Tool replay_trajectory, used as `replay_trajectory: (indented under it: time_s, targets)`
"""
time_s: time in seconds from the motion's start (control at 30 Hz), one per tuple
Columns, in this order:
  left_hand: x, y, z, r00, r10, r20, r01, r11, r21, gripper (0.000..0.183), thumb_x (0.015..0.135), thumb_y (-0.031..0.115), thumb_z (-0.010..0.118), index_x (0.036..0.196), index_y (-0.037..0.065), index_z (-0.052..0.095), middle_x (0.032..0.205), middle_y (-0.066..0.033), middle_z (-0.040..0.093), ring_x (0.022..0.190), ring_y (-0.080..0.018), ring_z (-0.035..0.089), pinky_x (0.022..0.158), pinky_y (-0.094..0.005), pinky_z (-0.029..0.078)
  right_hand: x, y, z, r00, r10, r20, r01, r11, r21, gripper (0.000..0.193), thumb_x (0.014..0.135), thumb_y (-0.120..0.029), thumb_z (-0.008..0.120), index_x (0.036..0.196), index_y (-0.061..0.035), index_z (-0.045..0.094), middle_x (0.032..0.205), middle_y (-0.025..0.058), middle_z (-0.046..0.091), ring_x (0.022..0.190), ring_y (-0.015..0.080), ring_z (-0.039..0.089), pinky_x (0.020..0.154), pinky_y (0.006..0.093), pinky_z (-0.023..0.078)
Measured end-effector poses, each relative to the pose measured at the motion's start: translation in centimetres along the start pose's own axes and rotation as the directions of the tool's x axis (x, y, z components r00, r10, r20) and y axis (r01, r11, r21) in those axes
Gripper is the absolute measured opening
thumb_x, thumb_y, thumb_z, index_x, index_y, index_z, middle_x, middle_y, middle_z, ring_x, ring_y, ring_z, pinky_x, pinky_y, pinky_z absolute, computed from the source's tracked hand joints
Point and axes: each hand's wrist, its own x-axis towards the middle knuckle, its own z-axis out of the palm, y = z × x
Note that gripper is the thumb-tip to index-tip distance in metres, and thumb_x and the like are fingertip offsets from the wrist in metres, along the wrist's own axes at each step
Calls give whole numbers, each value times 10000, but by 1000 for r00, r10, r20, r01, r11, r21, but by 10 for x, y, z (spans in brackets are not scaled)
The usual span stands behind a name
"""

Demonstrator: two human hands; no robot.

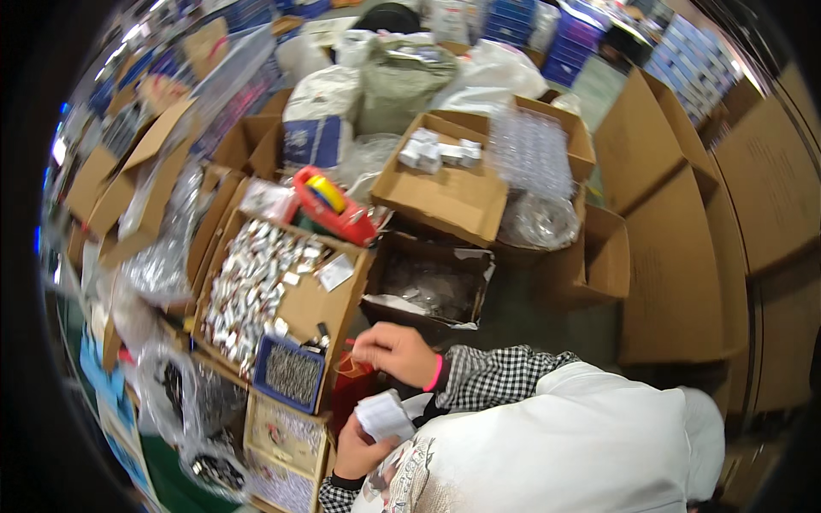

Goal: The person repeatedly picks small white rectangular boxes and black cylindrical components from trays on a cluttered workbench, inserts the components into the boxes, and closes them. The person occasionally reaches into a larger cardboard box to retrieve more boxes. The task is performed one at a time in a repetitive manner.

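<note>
My left hand (pixel 362 448) is closed around a small white box-like block (pixel 384 415), perhaps a stack of white cards, close to my body. My right hand (pixel 398 353), with a pink band at the wrist, hovers a little above and beyond it. Its fingers are bent together; whether anything small is pinched there I cannot make out. Beside the hands on the left stands a blue tray (pixel 318 393) full of small grey metal pieces. Past it lies a shallow cardboard box (pixel 313 306) holding many small white pieces and a white card (pixel 336 272).
A red tape dispenser (pixel 335 209) with yellow tape rests at the shallow box's far edge. A dark-sided open carton (pixel 485 286) holds clear plastic. Beyond stands a carton (pixel 462 199) with small white boxes. Large cartons (pixel 671 256) line the right; plastic bags (pixel 175 385) lie left.
</note>
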Motion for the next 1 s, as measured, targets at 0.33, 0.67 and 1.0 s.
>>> replay_trajectory:
  time_s: [0.33,0.67,1.0]
  targets:
    - [75,32,23,974,-168,148,162,985,52,592,730,-31,663,1256,0,394,1149,-97,546,1063,-184,543,937,-322,414,-8,135,-274,463,304,-832,-484,874,50,224,851,-155,610,991,14,655,798,82,669,656,126,633,559,249,515]
    - [110,40,19,969,-238,72,241,970,-34,564,759,6,653,1260,-9,394,1174,-91,538,1079,-167,524,954,-317,392,6,137,-481,361,-211,-908,-727,547,-416,377,754,-163,621,1098,-9,602,1041,150,645,949,258,623,834,349,474]
    - [89,28,17,984,-62,-169,5,949,-317,595,766,32,665,1286,9,377,1187,-64,519,1077,-139,509,953,-297,392,106,44,-115,955,-172,243,287,740,-608,143,787,-69,626,926,-43,650,845,130,645,771,268,634,687,328,509]
